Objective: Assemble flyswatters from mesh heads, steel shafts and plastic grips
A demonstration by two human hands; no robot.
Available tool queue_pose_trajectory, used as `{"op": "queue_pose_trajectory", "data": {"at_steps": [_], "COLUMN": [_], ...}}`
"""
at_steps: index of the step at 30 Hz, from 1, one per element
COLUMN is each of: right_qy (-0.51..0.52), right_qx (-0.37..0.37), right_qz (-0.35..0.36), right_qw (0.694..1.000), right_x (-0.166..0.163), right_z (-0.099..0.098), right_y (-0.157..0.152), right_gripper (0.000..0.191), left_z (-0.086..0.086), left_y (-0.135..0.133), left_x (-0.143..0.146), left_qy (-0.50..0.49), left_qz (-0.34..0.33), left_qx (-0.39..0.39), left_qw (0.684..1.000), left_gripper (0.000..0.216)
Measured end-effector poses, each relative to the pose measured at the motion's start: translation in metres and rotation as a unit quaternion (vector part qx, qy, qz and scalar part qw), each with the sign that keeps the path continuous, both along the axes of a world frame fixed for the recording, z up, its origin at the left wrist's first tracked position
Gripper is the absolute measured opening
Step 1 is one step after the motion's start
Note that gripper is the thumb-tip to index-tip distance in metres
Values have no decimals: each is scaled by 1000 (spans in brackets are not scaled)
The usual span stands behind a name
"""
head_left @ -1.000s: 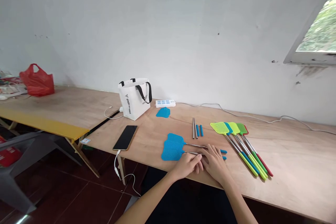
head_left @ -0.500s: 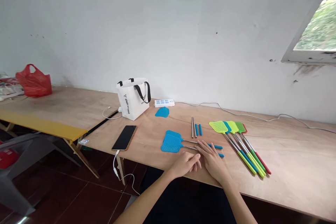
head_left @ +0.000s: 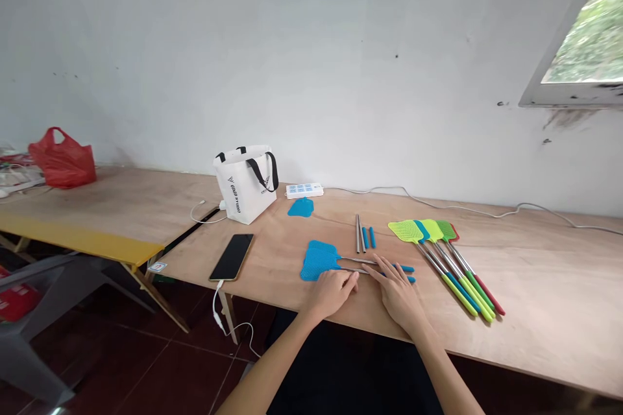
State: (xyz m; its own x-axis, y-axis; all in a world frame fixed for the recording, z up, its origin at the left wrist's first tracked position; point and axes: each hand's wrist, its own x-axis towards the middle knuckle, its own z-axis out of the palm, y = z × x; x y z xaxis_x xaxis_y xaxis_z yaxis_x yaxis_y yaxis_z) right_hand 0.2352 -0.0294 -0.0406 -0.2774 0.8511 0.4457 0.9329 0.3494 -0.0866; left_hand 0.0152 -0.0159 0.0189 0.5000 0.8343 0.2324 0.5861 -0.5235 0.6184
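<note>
Two blue fly swatters (head_left: 318, 260) lie side by side on the table, mesh heads to the left and blue handles to the right. My right hand (head_left: 400, 293) rests flat over their metal shafts, fingers spread, gripping nothing. Beside the lower swatter's head and neck, my left hand (head_left: 329, 295) is down with its fingers curled, and nothing shows in them. Just beyond are two bare metal tubes (head_left: 359, 233) and two loose blue handle grips (head_left: 369, 237). Farther back lie loose blue swatter heads (head_left: 300, 207), overlapping.
Several colored fly swatters (head_left: 450, 269) lie in a row at right. A phone (head_left: 232, 257) on a cable, a white bag (head_left: 246, 191) and a power strip (head_left: 304, 190) are to the left and back. A red plastic bag (head_left: 65, 159) sits on another table.
My left hand has moved left and away from me, from beside my right hand to the lower swatter's neck. My right hand stays over the shafts, with its fingers more spread.
</note>
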Motion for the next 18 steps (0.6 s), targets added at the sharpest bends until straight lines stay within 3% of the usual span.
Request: {"op": "queue_pose_trajectory", "data": {"at_steps": [7,14,18], "right_qy": [-5,62,73], "right_qx": [-9,-17,-20], "right_qz": [-21,-59,-63], "right_qw": [1000,996,995], "right_x": [0,-2,-3], "right_z": [-2,3,3], "right_y": [-1,-1,-2], "right_gripper": [84,52,51], "left_z": [1,0,1], "left_y": [1,0,-1], "left_x": [-1,0,0], "left_qy": [2,1,0], "left_qz": [-1,0,4], "left_qx": [4,-2,-1], "left_qw": [1000,1000,1000], "left_gripper": [61,62,63]}}
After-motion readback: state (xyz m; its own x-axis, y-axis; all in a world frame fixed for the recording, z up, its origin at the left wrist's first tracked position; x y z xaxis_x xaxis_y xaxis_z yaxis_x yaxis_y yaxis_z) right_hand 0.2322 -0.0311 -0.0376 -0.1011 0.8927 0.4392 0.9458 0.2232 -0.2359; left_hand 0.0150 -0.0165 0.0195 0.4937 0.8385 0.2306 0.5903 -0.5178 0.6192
